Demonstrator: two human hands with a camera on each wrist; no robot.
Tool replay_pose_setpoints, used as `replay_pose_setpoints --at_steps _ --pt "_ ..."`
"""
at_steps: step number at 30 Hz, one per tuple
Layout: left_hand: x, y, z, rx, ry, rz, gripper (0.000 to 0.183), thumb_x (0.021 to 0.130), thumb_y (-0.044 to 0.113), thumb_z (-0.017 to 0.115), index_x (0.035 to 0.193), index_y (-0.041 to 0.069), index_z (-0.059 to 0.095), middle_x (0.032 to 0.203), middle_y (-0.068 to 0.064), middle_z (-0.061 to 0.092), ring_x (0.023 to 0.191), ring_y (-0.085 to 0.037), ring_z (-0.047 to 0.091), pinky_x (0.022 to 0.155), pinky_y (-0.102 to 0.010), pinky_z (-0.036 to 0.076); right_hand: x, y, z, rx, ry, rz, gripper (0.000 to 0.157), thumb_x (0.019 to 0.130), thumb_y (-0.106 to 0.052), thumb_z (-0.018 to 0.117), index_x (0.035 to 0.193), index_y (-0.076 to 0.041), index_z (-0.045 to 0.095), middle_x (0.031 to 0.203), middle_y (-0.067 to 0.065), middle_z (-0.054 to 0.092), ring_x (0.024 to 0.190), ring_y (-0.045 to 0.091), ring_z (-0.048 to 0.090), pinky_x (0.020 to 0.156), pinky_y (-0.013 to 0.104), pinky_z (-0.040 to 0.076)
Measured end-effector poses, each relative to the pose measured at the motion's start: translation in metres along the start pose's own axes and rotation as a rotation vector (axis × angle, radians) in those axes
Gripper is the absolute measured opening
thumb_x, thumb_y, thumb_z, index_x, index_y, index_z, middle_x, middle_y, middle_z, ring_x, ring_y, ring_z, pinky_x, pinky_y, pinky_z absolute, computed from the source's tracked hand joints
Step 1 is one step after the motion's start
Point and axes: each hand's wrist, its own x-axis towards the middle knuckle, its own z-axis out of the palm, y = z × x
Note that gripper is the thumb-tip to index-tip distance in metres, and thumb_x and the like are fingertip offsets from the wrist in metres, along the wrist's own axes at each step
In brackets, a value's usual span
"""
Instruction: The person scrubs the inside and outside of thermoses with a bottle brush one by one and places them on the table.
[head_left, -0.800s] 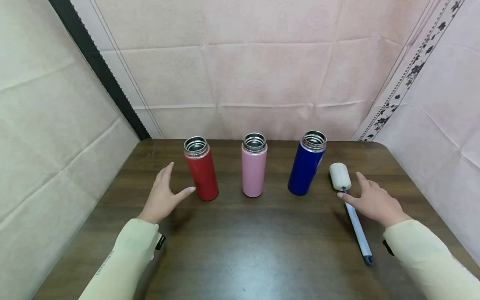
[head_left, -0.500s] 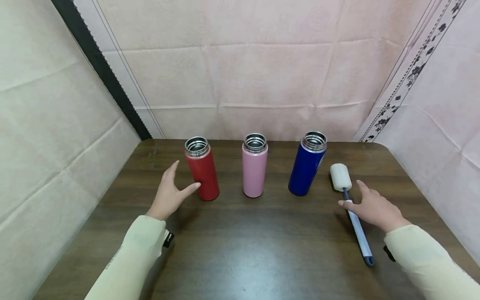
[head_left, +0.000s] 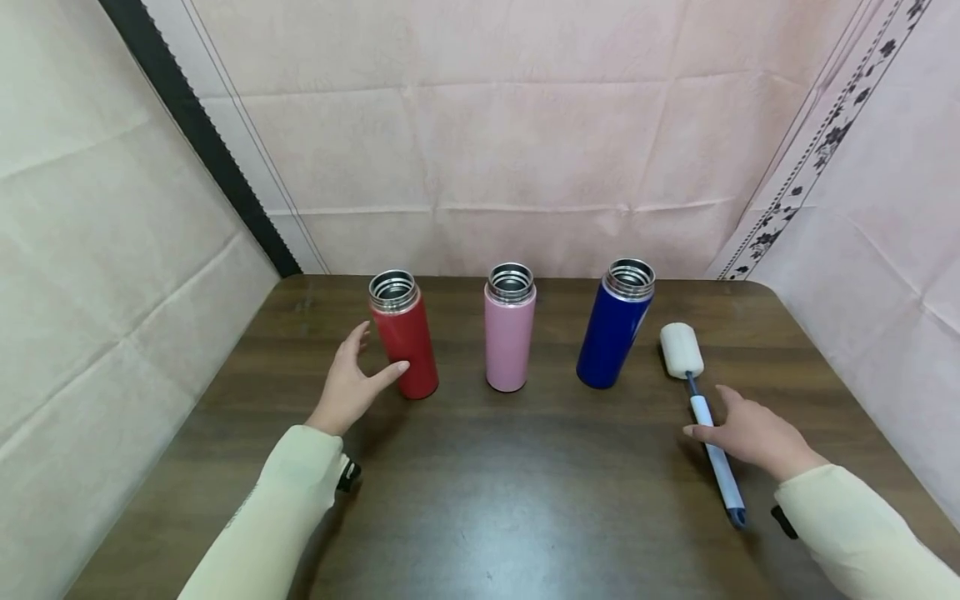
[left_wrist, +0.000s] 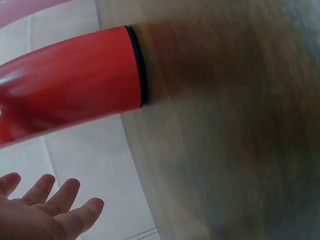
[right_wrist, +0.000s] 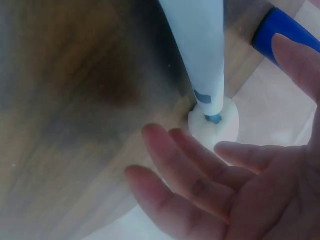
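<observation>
Red bottle (head_left: 408,350) and sponge brush (head_left: 702,412) are the things the two hands are at, one on each side of the bench (head_left: 480,483). The bottle stands uncapped at the left end of a row, with a pink bottle (head_left: 508,342) next and a blue bottle (head_left: 611,342) beyond it. The brush lies to the right of the blue bottle, white head toward the back, handle toward the person.

The left hand (head_left: 347,390) is spread wide beside the red bottle; its thumb overlaps the bottle's side in the head view, but whether it touches I cannot tell, and the left wrist view shows the fingers apart from the wall. The right hand (head_left: 761,433) is also wide and holds nothing, its thumb crossing above the brush handle.

The step in hand looks like a two-sided reach, just short of a grasp. The next move would call for the left fingers to wrap the bottle's body without tipping it, and the right hand to lower and pinch the slim handle.
</observation>
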Motion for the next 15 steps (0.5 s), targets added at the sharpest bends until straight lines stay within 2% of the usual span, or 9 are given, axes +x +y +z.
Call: replay_pose_setpoints --at_steps 5,9,15 --pt "0.004 0.004 0.003 -0.032 0.005 0.026 0.09 0.084 0.046 0.07 0.152 0.014 0.02 0.153 -0.013 0.029 0.137 -0.037 0.03 0.103 -0.062 0.035 -0.004 0.002 0.001 0.011 -0.031 0.018 0.107 0.08 -0.06 0.066 0.139 0.019 0.025 0.127 0.043 0.046 0.11 0.056 0.05 0.078 0.062 0.045" --pt "0.007 0.007 0.007 -0.071 0.006 0.043 0.086 0.084 0.043 0.071 0.151 0.015 0.024 0.15 -0.011 0.032 0.136 -0.037 0.031 0.103 -0.06 0.036 -0.009 0.004 0.005 0.022 -0.022 0.014 0.101 0.079 -0.055 0.069 0.136 0.019 0.03 0.126 0.043 0.045 0.109 0.056 0.051 0.078 0.061 0.046" --pt "0.01 0.011 0.014 -0.123 -0.007 0.01 0.085 0.085 0.041 0.071 0.15 0.015 0.024 0.148 -0.011 0.035 0.136 -0.035 0.033 0.102 -0.058 0.038 -0.014 0.007 0.012 0.035 -0.014 0.016 0.091 0.079 -0.046 0.074 0.132 0.019 0.037 0.122 0.041 0.05 0.102 0.049 0.058 0.077 0.058 0.048"
